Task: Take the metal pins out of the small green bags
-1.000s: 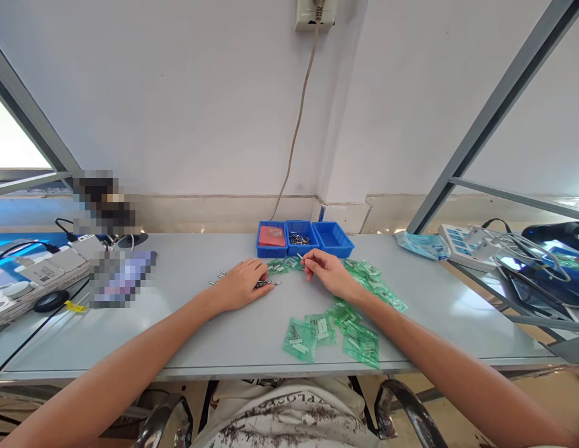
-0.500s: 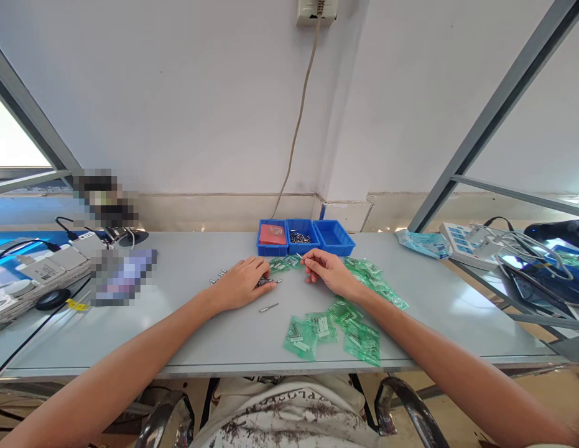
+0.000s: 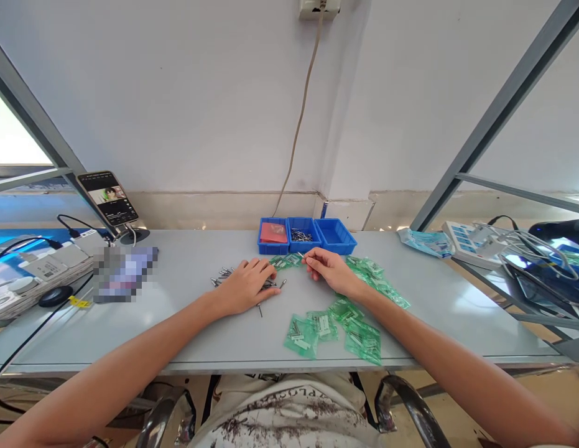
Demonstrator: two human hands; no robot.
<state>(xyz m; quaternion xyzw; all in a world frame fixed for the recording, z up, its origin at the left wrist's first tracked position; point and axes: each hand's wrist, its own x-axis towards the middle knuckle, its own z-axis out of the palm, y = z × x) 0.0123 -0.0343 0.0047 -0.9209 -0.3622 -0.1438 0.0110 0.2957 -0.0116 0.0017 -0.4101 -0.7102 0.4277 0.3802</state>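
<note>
The single camera on the person's head looks forward and down over the table [image 3: 214, 348], quite near, with the shirt [image 3: 293, 417] at the bottom, the left hand [image 3: 245, 284] and right hand [image 3: 329, 270] in the middle, and the wall [image 3: 214, 112] above.

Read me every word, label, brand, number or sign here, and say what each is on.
"PLO", perhaps: part of the print on the shirt; its other letters are too distorted to read.
Phone: screen text too small to read.
Adapter: label too small.
Yellow tag: nothing legible.
Green bags: nothing legible.
Blue packet: print too blurred.
</note>
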